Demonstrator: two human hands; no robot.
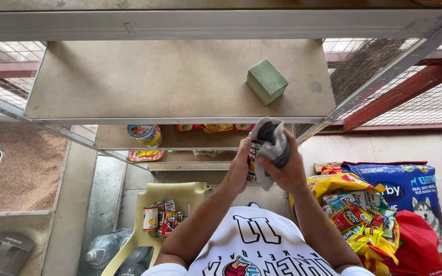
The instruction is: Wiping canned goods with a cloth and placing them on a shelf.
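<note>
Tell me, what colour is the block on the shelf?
The block is green, seen in the head view.

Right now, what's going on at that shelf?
A person stands at a metal shelf rack. The left hand holds a tin can upright, while the right hand presses a grey cloth over the can's top. A green sponge block sits alone on the top board. Lower shelves carry a few cans and packets. More cans rest on a yellow plastic chair, and a bag of snack packets lies to the right.
</note>
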